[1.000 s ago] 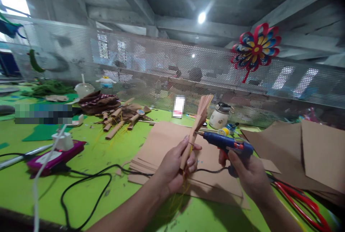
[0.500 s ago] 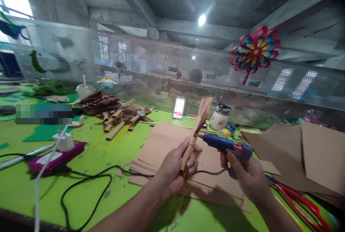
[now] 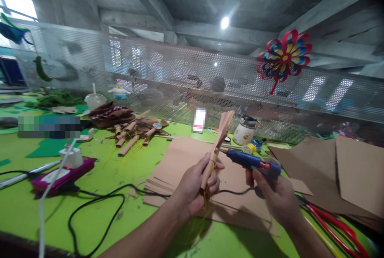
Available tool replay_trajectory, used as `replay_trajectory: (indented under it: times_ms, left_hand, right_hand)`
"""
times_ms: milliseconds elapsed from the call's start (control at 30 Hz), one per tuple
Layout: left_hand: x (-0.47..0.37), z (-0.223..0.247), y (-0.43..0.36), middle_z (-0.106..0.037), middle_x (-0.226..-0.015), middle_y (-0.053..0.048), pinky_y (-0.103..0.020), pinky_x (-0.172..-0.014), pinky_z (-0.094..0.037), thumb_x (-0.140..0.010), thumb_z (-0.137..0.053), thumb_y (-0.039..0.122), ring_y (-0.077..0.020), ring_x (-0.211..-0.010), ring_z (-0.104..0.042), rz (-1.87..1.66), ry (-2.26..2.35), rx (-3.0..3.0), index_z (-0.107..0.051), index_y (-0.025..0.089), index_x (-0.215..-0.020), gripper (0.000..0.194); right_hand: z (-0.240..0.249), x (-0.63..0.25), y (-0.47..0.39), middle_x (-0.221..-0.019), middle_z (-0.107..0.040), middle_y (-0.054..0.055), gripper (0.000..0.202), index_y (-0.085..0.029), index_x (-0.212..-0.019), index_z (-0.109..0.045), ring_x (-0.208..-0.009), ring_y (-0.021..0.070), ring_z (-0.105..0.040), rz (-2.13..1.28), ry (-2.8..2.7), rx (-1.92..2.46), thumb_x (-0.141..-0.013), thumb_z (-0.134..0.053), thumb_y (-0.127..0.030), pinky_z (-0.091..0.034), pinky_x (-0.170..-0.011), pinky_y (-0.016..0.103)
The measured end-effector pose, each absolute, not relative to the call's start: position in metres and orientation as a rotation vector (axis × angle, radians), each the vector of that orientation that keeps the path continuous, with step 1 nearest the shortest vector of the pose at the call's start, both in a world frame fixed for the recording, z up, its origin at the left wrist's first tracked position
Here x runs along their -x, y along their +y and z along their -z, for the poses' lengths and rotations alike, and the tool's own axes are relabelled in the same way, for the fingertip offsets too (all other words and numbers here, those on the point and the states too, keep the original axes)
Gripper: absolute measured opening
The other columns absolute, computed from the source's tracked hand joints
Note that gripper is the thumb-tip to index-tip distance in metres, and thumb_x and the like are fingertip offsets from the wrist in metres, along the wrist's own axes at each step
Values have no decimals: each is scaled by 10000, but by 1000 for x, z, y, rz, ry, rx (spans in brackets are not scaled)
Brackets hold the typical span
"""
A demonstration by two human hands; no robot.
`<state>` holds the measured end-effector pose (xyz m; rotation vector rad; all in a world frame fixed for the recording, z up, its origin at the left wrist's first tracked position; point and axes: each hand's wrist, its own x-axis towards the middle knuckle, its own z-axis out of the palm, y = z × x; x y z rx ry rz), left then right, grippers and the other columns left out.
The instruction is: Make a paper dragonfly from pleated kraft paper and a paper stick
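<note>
In my left hand (image 3: 196, 184) is a rolled brown paper bundle (image 3: 218, 142), tilted up to the right, with a fringed top and yellow string dangling below. My right hand (image 3: 277, 194) grips a blue glue gun (image 3: 253, 162) by its handle. The gun's nozzle meets or nearly meets the bundle just above my left fingers. Beneath both hands lie brown paper sheets (image 3: 180, 154). More rolled paper bundles (image 3: 129, 145) with yellow string are piled farther back on the left.
On the green table (image 3: 120, 218) are a purple power strip (image 3: 64, 176) with trailing cables, red-handled scissors (image 3: 336, 226) at the right, a patterned jar (image 3: 244, 131), a lidded cup (image 3: 95, 101), a brown cloth (image 3: 111, 115) and brown sheets (image 3: 360, 170). A perforated screen (image 3: 168, 74) stands behind.
The bundle's fringed top has tipped slightly left and down. A small pale spot now shows at the nozzle tip. Both hands keep their holds.
</note>
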<state>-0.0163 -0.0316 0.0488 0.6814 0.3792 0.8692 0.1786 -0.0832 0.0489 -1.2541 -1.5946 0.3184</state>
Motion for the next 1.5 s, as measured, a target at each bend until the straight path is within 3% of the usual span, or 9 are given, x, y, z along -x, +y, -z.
replay_trajectory:
  times_ms: [567,1500]
  left_hand:
    - [16,-45,-34,-287,-379,70,-210,-409,-172,-921,-327,436,-57,-334,-287,-756,326,-657,-582,93,-802,444]
    - [18,-46,-32,-261,-378,75,-212,-409,-137,-924,-320,426,-50,-324,-265,-744,280,-619,-581,87,-791,447]
  right_hand:
    - [-40,-180,-72,-675,-612,64,387,-137,-815,-649,-520,114,-482,-643,-1485,1229,-861,-468,-475,-357,-419,211]
    - [-32,-175,-72,-653,-595,46,320,-135,-832,-654,-525,111,-488,-443,-1540,1207,-855,-506,-417,-382,-451,214]
